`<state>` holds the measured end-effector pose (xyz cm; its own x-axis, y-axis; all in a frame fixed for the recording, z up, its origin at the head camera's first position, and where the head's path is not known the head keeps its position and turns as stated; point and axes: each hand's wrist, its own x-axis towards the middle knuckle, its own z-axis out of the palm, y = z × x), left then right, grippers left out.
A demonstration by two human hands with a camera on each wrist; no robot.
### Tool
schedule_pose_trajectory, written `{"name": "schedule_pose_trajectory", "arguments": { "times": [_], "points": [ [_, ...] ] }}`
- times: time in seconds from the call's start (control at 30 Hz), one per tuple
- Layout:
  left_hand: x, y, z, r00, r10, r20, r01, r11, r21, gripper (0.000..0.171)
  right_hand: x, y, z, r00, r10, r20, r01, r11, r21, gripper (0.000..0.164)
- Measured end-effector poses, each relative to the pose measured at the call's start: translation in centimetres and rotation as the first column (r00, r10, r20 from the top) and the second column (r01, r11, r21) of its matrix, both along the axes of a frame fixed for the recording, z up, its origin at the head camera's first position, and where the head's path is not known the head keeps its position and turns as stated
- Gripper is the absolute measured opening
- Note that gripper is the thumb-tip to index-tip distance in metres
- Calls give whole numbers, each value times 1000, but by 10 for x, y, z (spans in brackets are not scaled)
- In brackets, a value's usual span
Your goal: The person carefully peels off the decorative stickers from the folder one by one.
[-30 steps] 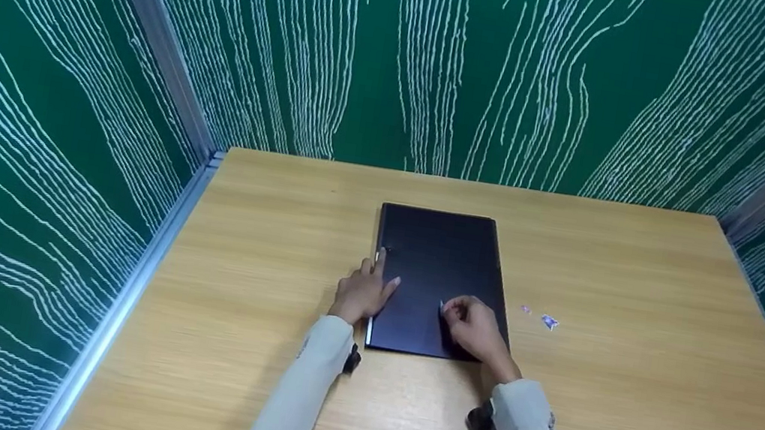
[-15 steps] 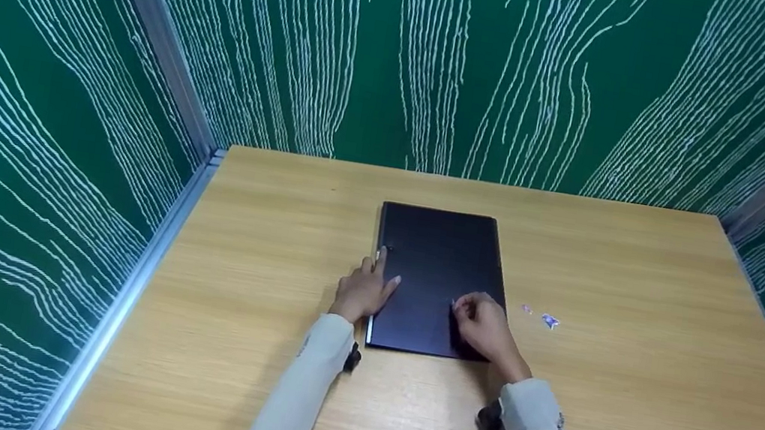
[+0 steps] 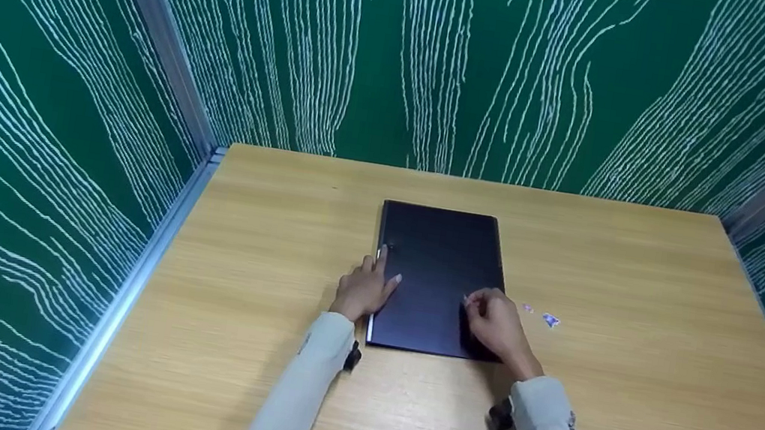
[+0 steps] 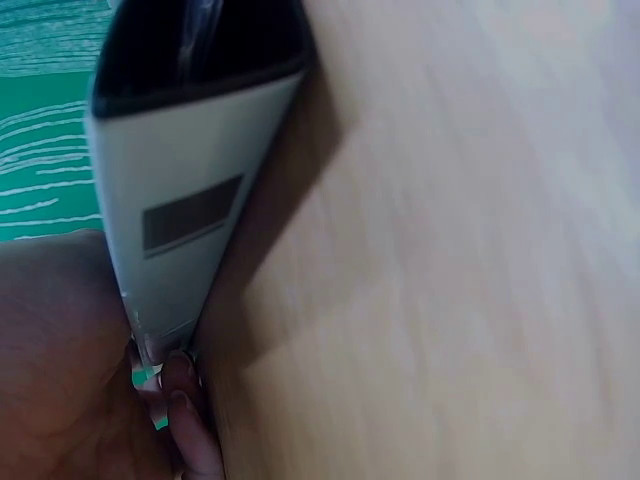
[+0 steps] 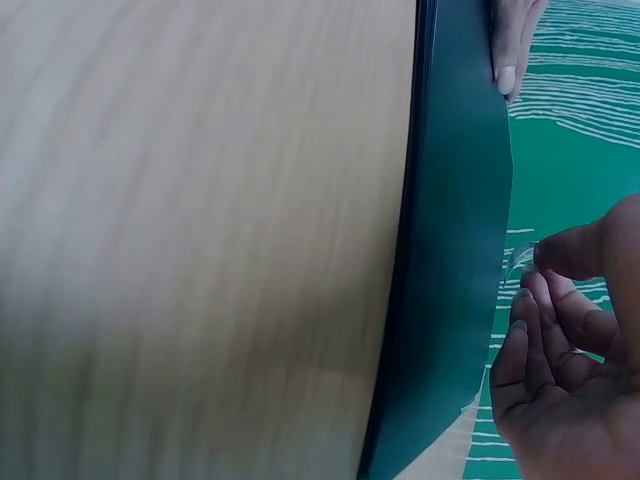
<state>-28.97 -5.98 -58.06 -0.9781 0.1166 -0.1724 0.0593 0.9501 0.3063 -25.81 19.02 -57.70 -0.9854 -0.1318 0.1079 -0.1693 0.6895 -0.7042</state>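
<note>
A black binder with a white spine lies on the wooden table, its spine to the left. My left hand rests over that spine edge, index finger and thumb spread out on the cover. In the left wrist view its other fingertips touch the spine's side. Close over the right part of the cover, my right hand pinches a small clear piece of film between thumb and index finger. The right wrist view shows its remaining fingers loosely bent. Most of the film is hidden by the fingers.
Right of the binder lie two small scraps, a purple-and-white one and a smaller pink one. Bare wood of the table surrounds the binder. Green walls with white lines stand behind and at both sides.
My right hand has moved right across the cover toward the binder's right edge, still pinching the film. The left hand and the binder have stayed put.
</note>
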Motion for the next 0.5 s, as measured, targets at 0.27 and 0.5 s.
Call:
{"name": "schedule_pose_trajectory", "arguments": {
  "times": [0.27, 0.5],
  "points": [
    [-1, 1, -1, 1000, 11, 5, -11, 1000, 14, 71, -2, 10, 3, 996, 32, -82, -29, 999, 38, 7],
    [0, 0, -1, 1000, 18, 12, -18, 1000, 12, 72, -2, 15, 4, 991, 20, -132, -12, 998, 64, 6]
  ]
}}
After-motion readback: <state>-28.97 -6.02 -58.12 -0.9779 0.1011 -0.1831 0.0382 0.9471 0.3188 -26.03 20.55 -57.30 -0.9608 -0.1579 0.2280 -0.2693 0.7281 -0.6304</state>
